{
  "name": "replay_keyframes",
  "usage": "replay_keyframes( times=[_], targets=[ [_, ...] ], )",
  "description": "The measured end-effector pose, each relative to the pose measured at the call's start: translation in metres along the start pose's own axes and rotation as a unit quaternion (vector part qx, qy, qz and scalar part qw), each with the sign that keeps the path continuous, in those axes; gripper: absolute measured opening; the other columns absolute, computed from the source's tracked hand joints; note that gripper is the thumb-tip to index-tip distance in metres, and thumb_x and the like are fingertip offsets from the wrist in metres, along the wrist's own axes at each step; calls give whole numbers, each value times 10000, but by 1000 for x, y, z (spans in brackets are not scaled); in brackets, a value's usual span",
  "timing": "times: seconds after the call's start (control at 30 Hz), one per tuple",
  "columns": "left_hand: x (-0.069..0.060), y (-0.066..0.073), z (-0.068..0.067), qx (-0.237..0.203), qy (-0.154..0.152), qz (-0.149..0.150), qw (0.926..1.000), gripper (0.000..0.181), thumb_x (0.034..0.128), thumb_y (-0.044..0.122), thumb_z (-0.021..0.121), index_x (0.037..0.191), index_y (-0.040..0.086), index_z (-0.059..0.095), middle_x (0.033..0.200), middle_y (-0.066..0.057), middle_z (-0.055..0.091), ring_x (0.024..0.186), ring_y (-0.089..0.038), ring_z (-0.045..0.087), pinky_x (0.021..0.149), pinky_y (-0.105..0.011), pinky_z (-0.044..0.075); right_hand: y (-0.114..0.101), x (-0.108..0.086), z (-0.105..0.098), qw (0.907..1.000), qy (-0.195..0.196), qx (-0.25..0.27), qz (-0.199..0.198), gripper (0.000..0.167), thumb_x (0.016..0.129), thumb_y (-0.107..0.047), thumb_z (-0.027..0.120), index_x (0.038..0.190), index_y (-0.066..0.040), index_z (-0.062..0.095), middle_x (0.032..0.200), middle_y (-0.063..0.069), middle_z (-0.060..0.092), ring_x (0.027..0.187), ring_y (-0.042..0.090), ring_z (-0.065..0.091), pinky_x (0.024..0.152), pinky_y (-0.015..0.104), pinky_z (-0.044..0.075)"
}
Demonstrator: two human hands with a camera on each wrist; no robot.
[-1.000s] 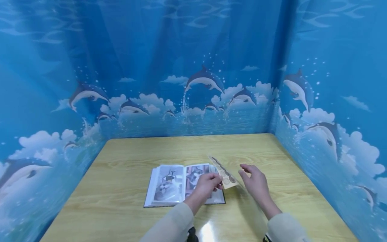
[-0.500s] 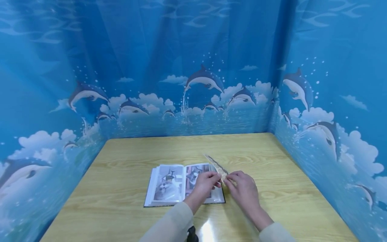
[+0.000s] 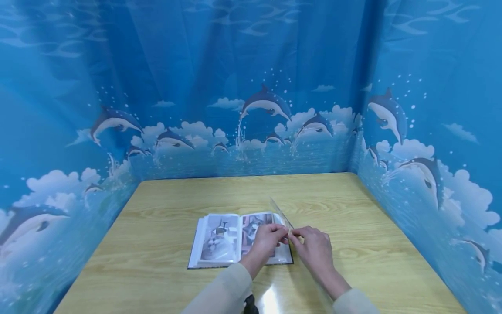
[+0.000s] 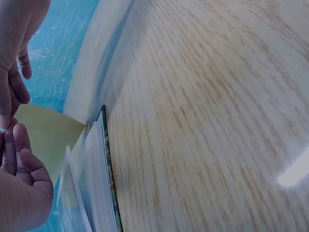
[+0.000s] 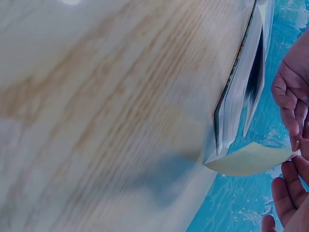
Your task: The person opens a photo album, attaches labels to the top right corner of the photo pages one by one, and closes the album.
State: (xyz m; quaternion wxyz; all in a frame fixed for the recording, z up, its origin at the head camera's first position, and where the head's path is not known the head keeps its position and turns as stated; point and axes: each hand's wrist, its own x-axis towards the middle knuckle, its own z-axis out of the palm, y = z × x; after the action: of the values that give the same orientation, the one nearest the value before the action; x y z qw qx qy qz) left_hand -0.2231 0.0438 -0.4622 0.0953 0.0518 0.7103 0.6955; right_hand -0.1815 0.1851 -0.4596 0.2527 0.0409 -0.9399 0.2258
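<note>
A thin card or sticker sheet (image 3: 280, 213) stands tilted above the right edge of an open photo album (image 3: 219, 244). My left hand (image 3: 264, 244) pinches its near corner between thumb and fingers, above the album's right page. From the right, my right hand (image 3: 315, 250) pinches at the same corner, fingertips nearly meeting the left ones. In the right wrist view the pale, curved back of the sheet (image 5: 248, 160) shows between the hands and the album (image 5: 236, 92). The left wrist view shows the sheet (image 4: 43, 133) beside the album's page edges.
The album lies on a wood-grain table (image 3: 157, 209), with grey-toned pictures on both pages. A blue curtain (image 3: 188, 87) printed with dolphins and clouds surrounds the table at the back and sides. Light glints on the table's near part.
My right hand has moved left from beside the sheet and now pinches its corner. The sheet has turned to a narrower, nearly edge-on angle. My left hand has hardly moved.
</note>
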Motion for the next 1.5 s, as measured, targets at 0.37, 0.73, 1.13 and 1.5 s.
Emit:
replay_keyframes(
  times=[0.37, 0.73, 1.13, 1.5],
  targets=[
    [0, -1, 2, -46, -27, 94, 9999, 178, 921, 149, 692, 948, -21, 737, 762, -59, 718, 675, -111, 651, 615, -244, 468, -6, 2, -2, 9900, -383, 983, 938, 159, 847, -216, 780, 955, -100, 778, 868, 20, 737, 771, 190, 669, 712, 415, 523],
    [5, -9, 4, 15, -35, 181, 9998, 196, 942, 105, 652, 952, -83, 706, 777, -137, 712, 716, -193, 677, 608, -266, 461, -7, 5, -1, 9590, -614, 1993, 1921, 128, 865, -191, 754, 922, -78, 774, 799, -19, 718, 719, 119, 623, 649, 317, 514],
    [1, -5, 2, 34, -86, 114, 9999, 181, 929, 137, 675, 951, -34, 729, 798, -95, 724, 747, -220, 697, 619, -260, 470, -10, 3, 0, 9634, -568, 1760, 1942, 129, 879, -197, 714, 912, -90, 778, 785, -18, 711, 668, 120, 584, 604, 314, 482],
    [0, -6, 0, 121, 36, 151, 9998, 180, 917, 149, 686, 955, -18, 743, 786, -75, 717, 669, -126, 624, 590, -241, 458, -8, -1, 1, 9813, -412, 1267, 1388, 118, 890, -200, 720, 955, -123, 780, 831, -17, 728, 701, 114, 626, 618, 326, 504]
  ],
)
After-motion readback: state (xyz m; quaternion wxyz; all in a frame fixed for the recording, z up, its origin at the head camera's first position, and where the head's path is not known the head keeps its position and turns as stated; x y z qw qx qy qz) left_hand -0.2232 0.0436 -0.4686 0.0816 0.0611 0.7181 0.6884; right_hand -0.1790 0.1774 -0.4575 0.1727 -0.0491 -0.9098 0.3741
